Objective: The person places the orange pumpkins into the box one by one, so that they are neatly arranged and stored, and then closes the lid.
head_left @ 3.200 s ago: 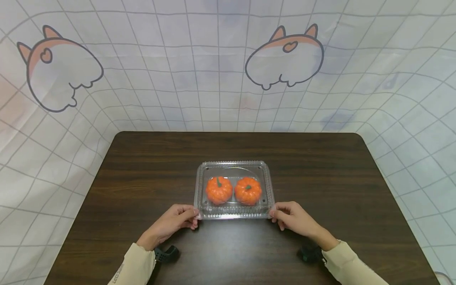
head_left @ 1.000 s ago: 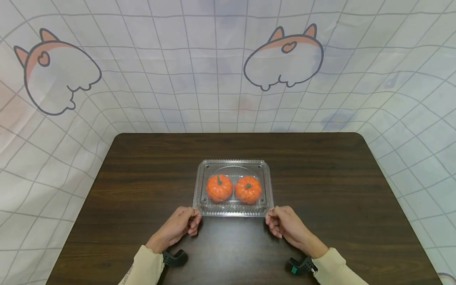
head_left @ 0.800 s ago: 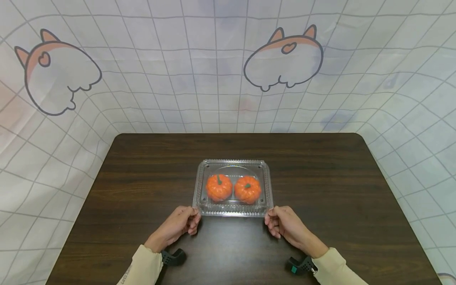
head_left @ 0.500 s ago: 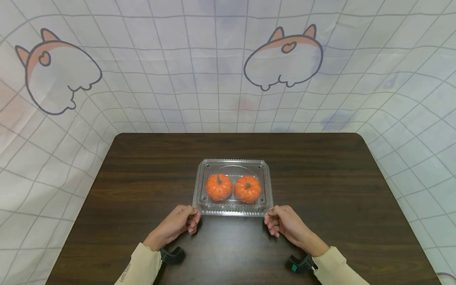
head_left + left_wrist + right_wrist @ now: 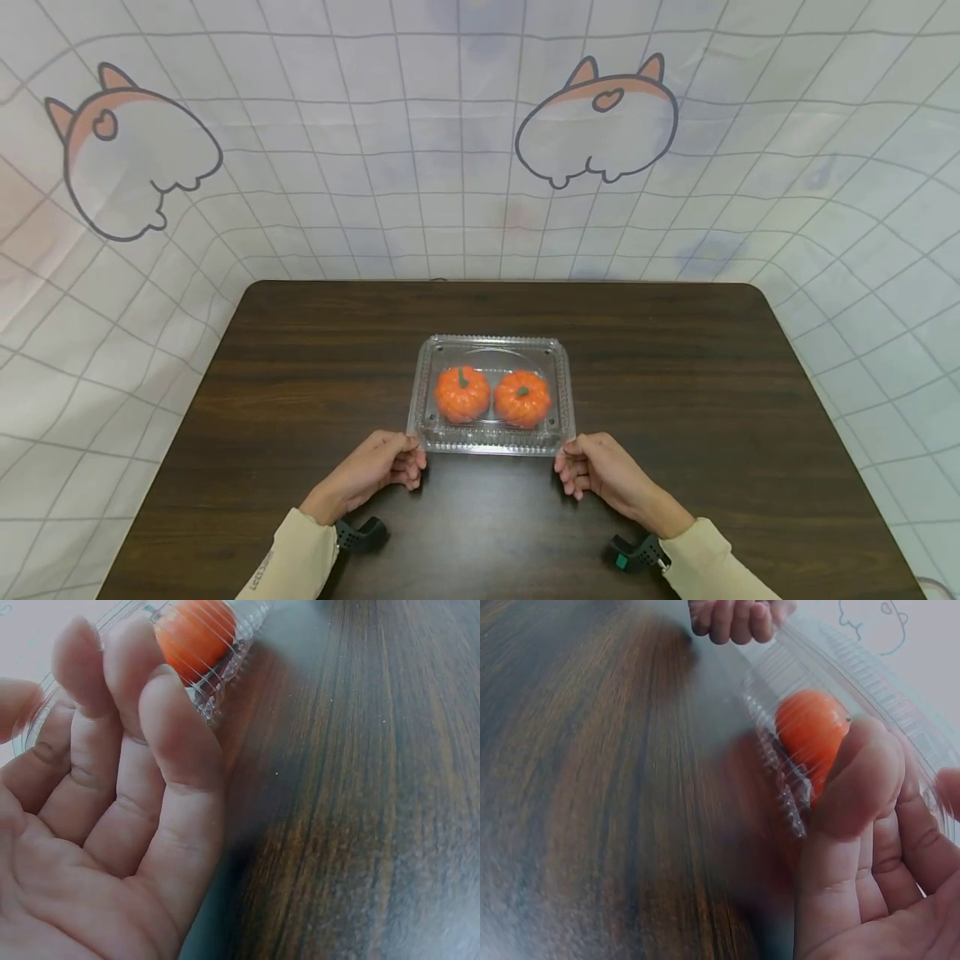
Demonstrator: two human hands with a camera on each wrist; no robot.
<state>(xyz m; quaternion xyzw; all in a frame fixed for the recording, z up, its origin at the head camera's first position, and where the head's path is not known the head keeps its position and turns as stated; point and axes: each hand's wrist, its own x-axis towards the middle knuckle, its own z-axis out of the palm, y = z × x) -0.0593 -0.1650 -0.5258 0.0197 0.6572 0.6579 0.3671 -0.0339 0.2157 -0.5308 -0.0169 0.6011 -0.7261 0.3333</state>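
A clear plastic clamshell container (image 5: 491,446) sits in the middle of the dark table with its lid over two small orange pumpkins. The left pumpkin (image 5: 462,395) and the right pumpkin (image 5: 522,399), both with green stems, lie side by side inside. My left hand (image 5: 367,473) pinches the container's near left corner between thumb and index finger. At the near right corner, my right hand (image 5: 611,475) pinches the rim in the same way. Both wrist views show the other fingers loosely curled below the rim, and an orange pumpkin (image 5: 810,727) through the ribbed plastic wall.
The dark wood table (image 5: 675,358) reaches back to a white grid-patterned curtain (image 5: 480,150) printed with cartoon animals. Dark wrist straps (image 5: 362,535) sit at both cuffs. A thin cable (image 5: 933,586) shows at the lower right edge.
Since the oldest frame, both hands have turned slightly, their fingers curling lower under the near corners. Over the last second hands and container have stayed almost still; the view shifts slightly.
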